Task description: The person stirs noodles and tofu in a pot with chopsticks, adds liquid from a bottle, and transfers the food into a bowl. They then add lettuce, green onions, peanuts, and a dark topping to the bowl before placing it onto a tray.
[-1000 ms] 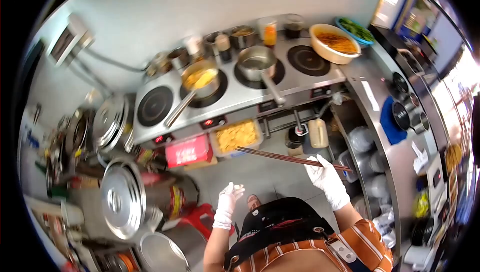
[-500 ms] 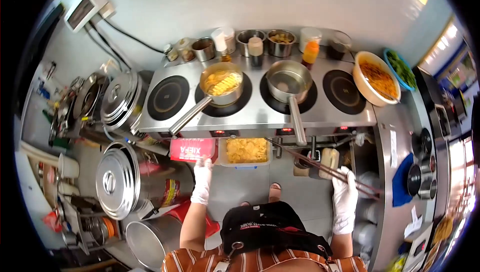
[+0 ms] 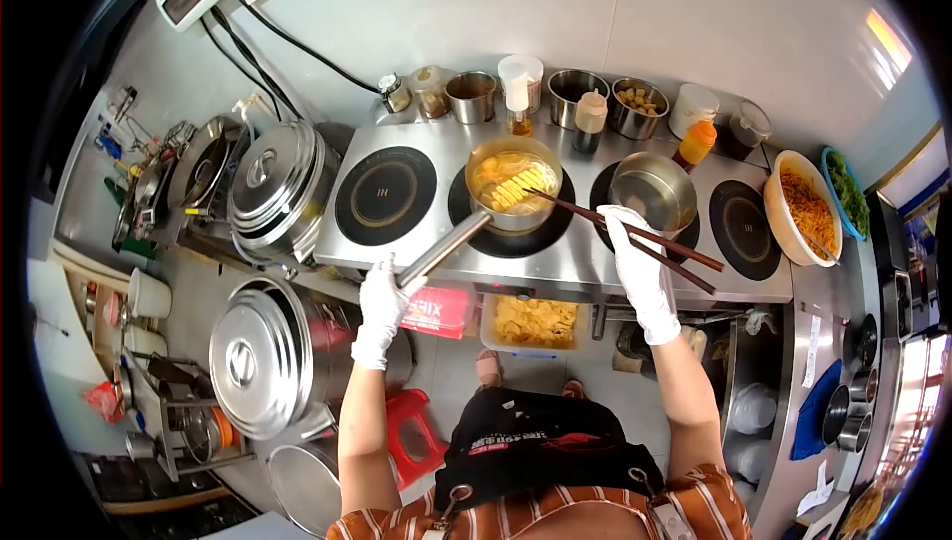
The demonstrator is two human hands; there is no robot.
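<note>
My left hand [image 3: 383, 300], in a white glove, is closed at the end of the long handle of a saucepan [image 3: 557, 165]. This pan sits on a black hob and holds a block of yellow wavy noodles [image 3: 518, 189] in liquid. My right hand [image 3: 635, 264], also gloved, grips a pair of long brown chopsticks [image 3: 684, 251]. Their tips reach over the pan's rim and touch the right end of the noodles. A second saucepan [image 3: 653, 193], with what looks like clear liquid, stands to the right, its handle partly behind my right hand.
Below the stove edge are a red box [image 3: 441, 310] and a clear tub of yellow pieces [image 3: 535, 326]. Seasoning bottles and metal pots line the stove's back. At right stands a cream bowl of orange shreds [image 3: 805, 211]. Large lidded pots [image 3: 260, 363] stand at left.
My left hand has moved from the red box up to the saucepan handle. My right hand has raised the chopsticks from below the stove edge to the noodles. The view has shifted.
</note>
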